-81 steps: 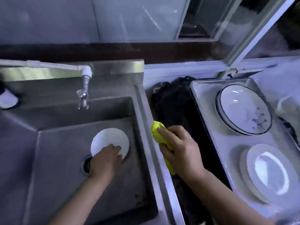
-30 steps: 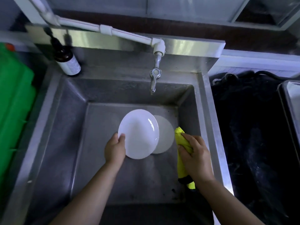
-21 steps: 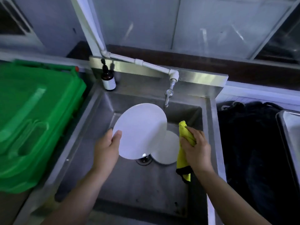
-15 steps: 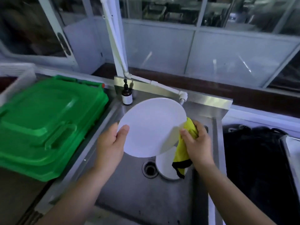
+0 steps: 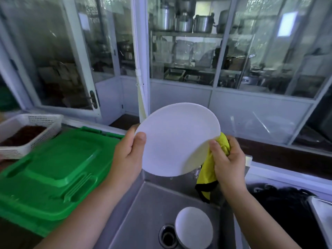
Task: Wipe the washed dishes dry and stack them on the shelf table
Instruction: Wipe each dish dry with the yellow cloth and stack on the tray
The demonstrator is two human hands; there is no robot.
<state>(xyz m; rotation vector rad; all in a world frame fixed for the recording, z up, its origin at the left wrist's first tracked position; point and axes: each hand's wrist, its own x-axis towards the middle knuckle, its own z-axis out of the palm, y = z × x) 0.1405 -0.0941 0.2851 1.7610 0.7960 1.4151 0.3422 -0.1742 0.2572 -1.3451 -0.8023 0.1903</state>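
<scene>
A left hand grips the rim of a white plate, thumb on its face, held tilted above the sink. Keeping that edge steady should let the yellow cloth, bunched in the right hand at the opposite rim, sweep both sides. The plate is plain, round and smooth.

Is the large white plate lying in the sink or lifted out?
Lifted out. The left hand grips the plate by its rim, tilted, above the sink; the right hand holds a yellow cloth against its opposite edge.
</scene>
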